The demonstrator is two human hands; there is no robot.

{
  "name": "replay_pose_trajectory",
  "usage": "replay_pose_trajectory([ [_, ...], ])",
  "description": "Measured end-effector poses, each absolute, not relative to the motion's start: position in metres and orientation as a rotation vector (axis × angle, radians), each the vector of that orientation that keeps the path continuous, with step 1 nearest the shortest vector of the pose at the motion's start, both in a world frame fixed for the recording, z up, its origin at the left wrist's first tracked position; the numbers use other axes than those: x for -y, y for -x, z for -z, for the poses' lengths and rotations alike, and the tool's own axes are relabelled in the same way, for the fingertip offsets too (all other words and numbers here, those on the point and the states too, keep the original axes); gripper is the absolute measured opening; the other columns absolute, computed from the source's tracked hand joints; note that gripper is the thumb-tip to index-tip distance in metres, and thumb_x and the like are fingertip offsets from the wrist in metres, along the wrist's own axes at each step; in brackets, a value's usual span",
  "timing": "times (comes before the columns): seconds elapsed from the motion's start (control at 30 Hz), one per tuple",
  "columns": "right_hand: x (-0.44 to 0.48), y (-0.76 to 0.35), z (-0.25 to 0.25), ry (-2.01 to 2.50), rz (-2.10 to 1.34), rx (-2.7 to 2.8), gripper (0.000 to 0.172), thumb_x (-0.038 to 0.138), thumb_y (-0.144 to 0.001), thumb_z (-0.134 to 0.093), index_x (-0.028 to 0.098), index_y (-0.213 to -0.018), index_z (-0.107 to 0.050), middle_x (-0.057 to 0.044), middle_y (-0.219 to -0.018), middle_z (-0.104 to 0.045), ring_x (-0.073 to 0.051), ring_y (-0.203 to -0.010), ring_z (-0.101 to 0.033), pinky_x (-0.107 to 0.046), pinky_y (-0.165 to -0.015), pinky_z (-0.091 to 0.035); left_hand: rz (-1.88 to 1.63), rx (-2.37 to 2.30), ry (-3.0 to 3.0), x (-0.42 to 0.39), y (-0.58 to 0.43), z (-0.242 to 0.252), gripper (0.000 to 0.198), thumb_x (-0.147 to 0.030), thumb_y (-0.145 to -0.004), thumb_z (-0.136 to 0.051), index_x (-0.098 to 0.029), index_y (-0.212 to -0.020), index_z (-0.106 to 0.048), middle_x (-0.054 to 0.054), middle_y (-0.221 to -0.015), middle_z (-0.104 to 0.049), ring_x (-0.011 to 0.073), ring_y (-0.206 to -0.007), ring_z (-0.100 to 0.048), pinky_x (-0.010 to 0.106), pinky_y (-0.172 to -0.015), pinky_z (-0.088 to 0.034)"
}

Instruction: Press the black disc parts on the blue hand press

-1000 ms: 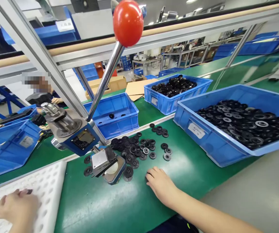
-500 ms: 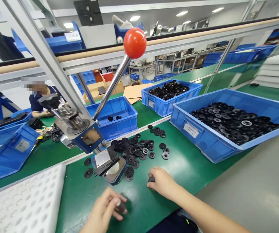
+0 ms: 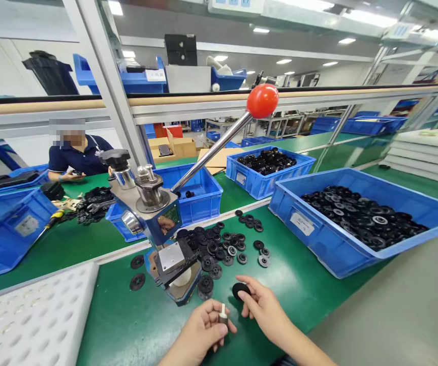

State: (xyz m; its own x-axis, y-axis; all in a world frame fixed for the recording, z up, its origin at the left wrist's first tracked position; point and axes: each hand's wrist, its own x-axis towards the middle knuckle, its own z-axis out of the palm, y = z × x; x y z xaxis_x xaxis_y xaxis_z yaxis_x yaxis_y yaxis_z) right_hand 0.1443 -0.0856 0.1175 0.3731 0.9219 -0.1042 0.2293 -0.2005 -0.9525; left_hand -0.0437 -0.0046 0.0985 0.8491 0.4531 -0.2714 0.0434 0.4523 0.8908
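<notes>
- Clearly, the left hand (image 3: 206, 328) grips a small dark cylinder (image 3: 223, 320) between thumb and fingers, its white shaft pointing up.
- Just beside it, the right hand (image 3: 262, 305) pinches a black disc (image 3: 241, 291) by its edge, tilted, in front of the press.
- Both held parts are above the near part of the green bench (image 3: 127, 325), close together but apart.
- Beyond the hands stands the lever press (image 3: 158, 221), its bar slanting up rightward to a red knob (image 3: 262, 100).
- Loose black discs (image 3: 212, 248) lie heaped right of the press, and two more lie on its left.
- Farther right, a large blue bin (image 3: 325, 245) holds many similar discs.
- At the left, a white foam tray (image 3: 84, 305) shows rows of round hollows.
</notes>
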Motion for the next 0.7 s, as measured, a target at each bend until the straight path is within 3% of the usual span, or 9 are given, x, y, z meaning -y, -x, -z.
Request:
replay_pose_trajectory([
  [0.1,0.085,-0.131,-0.121,1.665,-0.713,1.156,0.044,0.052,-0.09,-0.053,0.023,-0.119,-0.067,-0.007,-0.089,-0.075,-0.022,-0.078,-0.073,-0.036,-0.076,-0.061,-0.322,-0.524,-1.048,0.009,0.042,-0.091,0.057,-0.05,-0.057,-0.092,-0.015,-0.095,-0.067,0.009,-0.082,-0.077,0.0124,-0.061,-0.064,0.02,-0.056,-0.043],
  [0.2,0.083,-0.12,-0.121,1.637,-0.509,1.343,0.037,0.047,-0.094,-0.052,0.027,-0.117,-0.071,-0.008,-0.109,-0.076,-0.024,-0.099,-0.072,-0.038,-0.091,-0.059,-0.389,-0.546,-0.986,0.014,0.039,-0.088,0.052,-0.048,-0.052,-0.095,-0.015,-0.084,-0.069,0.008,-0.076,-0.076,0.0177,-0.073,-0.07,0.024,-0.068,-0.048],
  [0.3,0.083,-0.115,-0.119,1.609,-0.443,1.433,0.036,0.043,-0.096,-0.049,0.028,-0.12,-0.071,-0.007,-0.11,-0.076,-0.022,-0.101,-0.073,-0.035,-0.092,-0.059,-0.399,-0.559,-0.972,0.013,0.039,-0.089,0.051,-0.05,-0.053,-0.094,-0.015,-0.084,-0.071,0.008,-0.077,-0.076,0.0167,-0.069,-0.068,0.023,-0.064,-0.046],
  [0.5,0.088,-0.112,-0.12,1.586,-0.415,1.431,0.033,0.037,-0.098,-0.047,0.028,-0.119,-0.07,-0.007,-0.105,-0.076,-0.021,-0.095,-0.073,-0.034,-0.088,-0.06,-0.377,-0.637,-1.071,0.008,0.042,-0.105,0.053,-0.057,-0.062,-0.087,-0.014,-0.088,-0.07,0.008,-0.077,-0.074,0.0101,-0.056,-0.052,0.02,-0.051,-0.036],
  [0.63,0.09,-0.111,-0.12,1.453,-0.401,1.493,0.034,0.026,-0.101,-0.042,0.027,-0.125,-0.066,-0.007,-0.111,-0.074,-0.018,-0.102,-0.071,-0.033,-0.089,-0.06,-0.427,-0.709,-1.054,0.01,0.039,-0.113,0.06,-0.063,-0.058,-0.085,-0.014,-0.088,-0.068,0.006,-0.076,-0.071,0.01,-0.057,-0.049,0.02,-0.051,-0.034],
  [0.7,0.09,-0.111,-0.12,1.407,-0.384,1.546,0.035,0.023,-0.1,-0.043,0.027,-0.128,-0.064,-0.008,-0.121,-0.071,-0.019,-0.113,-0.067,-0.037,-0.097,-0.057,-0.449,-0.744,-1.066,0.01,0.038,-0.114,0.061,-0.065,-0.057,-0.084,-0.013,-0.085,-0.067,0.002,-0.068,-0.065,0.0096,-0.056,-0.047,0.021,-0.051,-0.033],
])
